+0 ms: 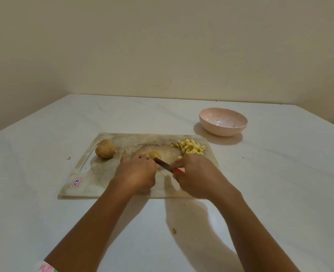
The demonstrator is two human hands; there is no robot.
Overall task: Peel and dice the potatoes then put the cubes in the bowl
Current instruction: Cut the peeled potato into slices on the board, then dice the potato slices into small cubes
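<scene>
On the worn white cutting board point(95, 173) my left hand point(137, 172) holds a potato point(156, 154), mostly hidden under the fingers. My right hand point(196, 175) grips a red-handled knife point(167, 166) whose blade angles toward that potato and meets it. A whole unpeeled potato point(105, 148) sits at the board's far left corner. A heap of yellow potato cubes point(190, 147) lies at the board's far right corner. The pink bowl point(223, 123) stands beyond the board to the right, with no cubes visible inside.
A white table point(280, 183) carries everything, with a beige wall behind it. Small potato scraps lie on the table at the left of the board point(69, 158) and near my right forearm point(174, 231). A red-and-blue sticker point(77, 182) marks the board's near left corner.
</scene>
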